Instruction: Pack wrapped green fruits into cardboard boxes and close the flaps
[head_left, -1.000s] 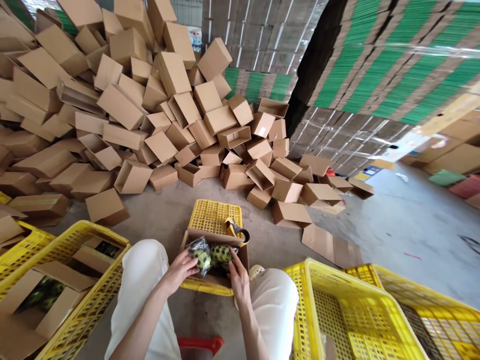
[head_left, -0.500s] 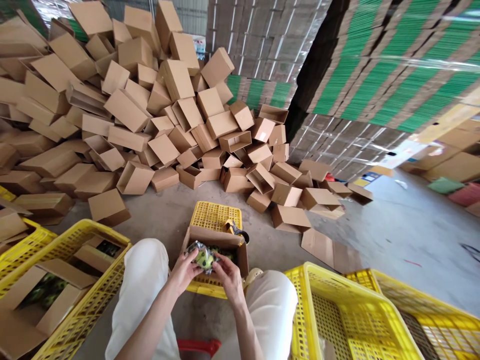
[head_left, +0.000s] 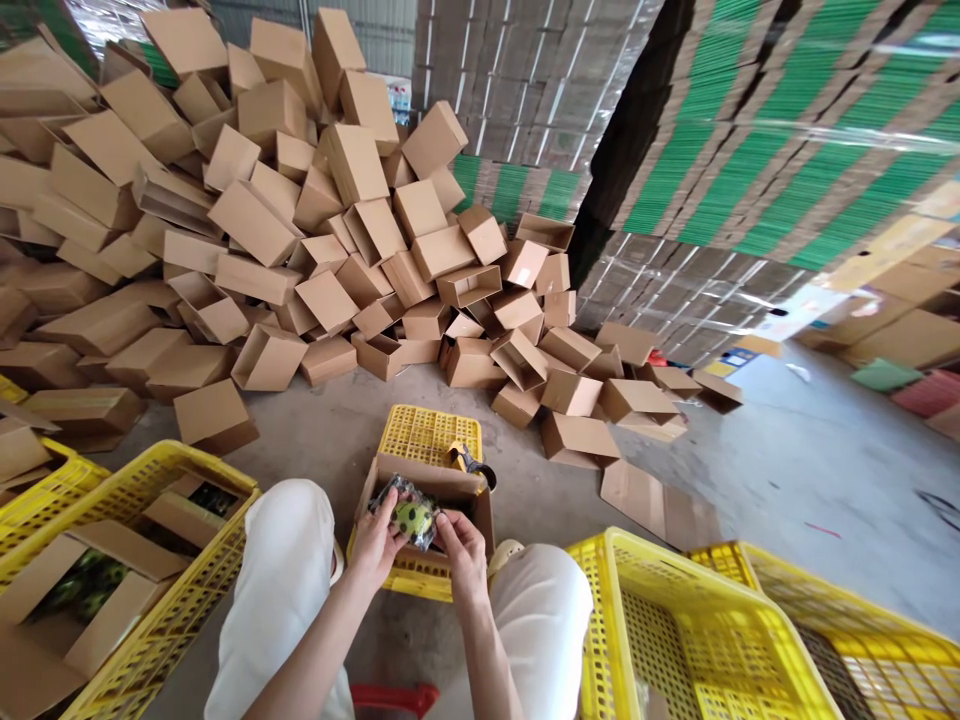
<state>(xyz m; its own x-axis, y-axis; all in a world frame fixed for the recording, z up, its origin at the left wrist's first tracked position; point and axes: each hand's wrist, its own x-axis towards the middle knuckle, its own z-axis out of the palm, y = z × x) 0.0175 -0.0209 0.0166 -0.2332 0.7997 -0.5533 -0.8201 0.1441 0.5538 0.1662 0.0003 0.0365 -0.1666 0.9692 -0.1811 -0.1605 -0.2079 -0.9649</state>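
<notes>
**Wrapped green item held in both hands over an open carton**

The left hand (head_left: 379,540) closes its fingers and thumb around the left end of a dark-spotted wrapped green item (head_left: 414,517) in clear, crinkled film; the right hand (head_left: 461,552) pinches the film at the right end, its grip narrow. The item is above the near part of an open carton (head_left: 435,478), whose interior is partly hidden by the hands. The carton rests on a yellow crate (head_left: 430,430), leaving the crate's far part exposed and its near edge visible below. A yellow-and-black tape dispenser (head_left: 471,463) lies at the carton's far right corner. White-trousered knees flank the carton, and part of a red stool (head_left: 397,697) shows between them.

To the left, a large crate (head_left: 217,462) bears opened cartons (head_left: 135,552) with dark green contents. To the right stands a deep yellow crate (head_left: 720,590), with another beyond it. Across the floor (head_left: 525,465) lies a heap of empty cartons (head_left: 337,250); banded cardboard stacks (head_left: 787,130) rise at the far right.
</notes>
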